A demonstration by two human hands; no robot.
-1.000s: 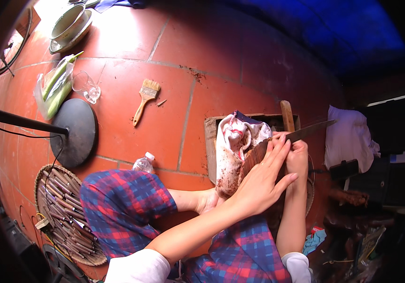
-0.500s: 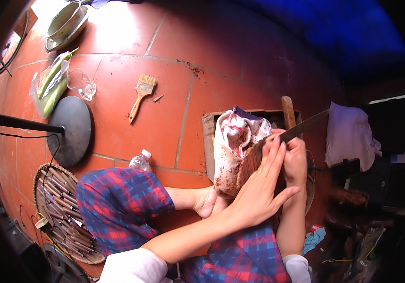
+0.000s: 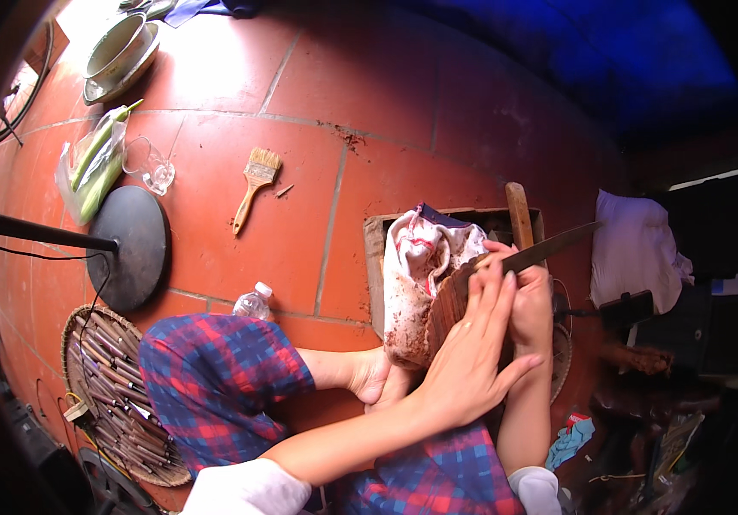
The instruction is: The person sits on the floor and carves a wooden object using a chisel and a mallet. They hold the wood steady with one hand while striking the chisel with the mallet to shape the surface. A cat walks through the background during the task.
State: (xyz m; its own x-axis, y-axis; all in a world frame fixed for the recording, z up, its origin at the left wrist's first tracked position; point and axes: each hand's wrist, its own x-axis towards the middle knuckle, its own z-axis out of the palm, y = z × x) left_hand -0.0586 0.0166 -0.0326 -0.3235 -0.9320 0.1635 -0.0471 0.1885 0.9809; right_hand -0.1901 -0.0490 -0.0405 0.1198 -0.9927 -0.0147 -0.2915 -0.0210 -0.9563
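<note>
My left hand (image 3: pixel 467 343) stretches its fingers flat across a reddish-brown grained wooden piece (image 3: pixel 444 313), fingertips against my right hand. My right hand (image 3: pixel 530 313) is closed around a knife (image 3: pixel 553 246), as far as I can tell. Its dark blade points to the upper right, and its handle is hidden by my hands. Under the wooden piece lies a white cloth (image 3: pixel 407 296) with red lines and brown stains. The cloth drapes over a shallow box (image 3: pixel 375 257). A wooden handle (image 3: pixel 519 215) sticks up at the box's far right corner.
A flat brush (image 3: pixel 257 184) and brown crumbs (image 3: pixel 350 137) lie on the tiled floor. A clear bottle (image 3: pixel 253 300) stands by my knee. At left are a round stand base (image 3: pixel 133 249), a basket (image 3: pixel 68 343) of brown sticks, bagged green vegetables (image 3: pixel 98 167) and bowls (image 3: pixel 120 51).
The whole view has shifted slightly. My hands and the knife keep nearly the same pose, with only a small shift over the wooden piece.
</note>
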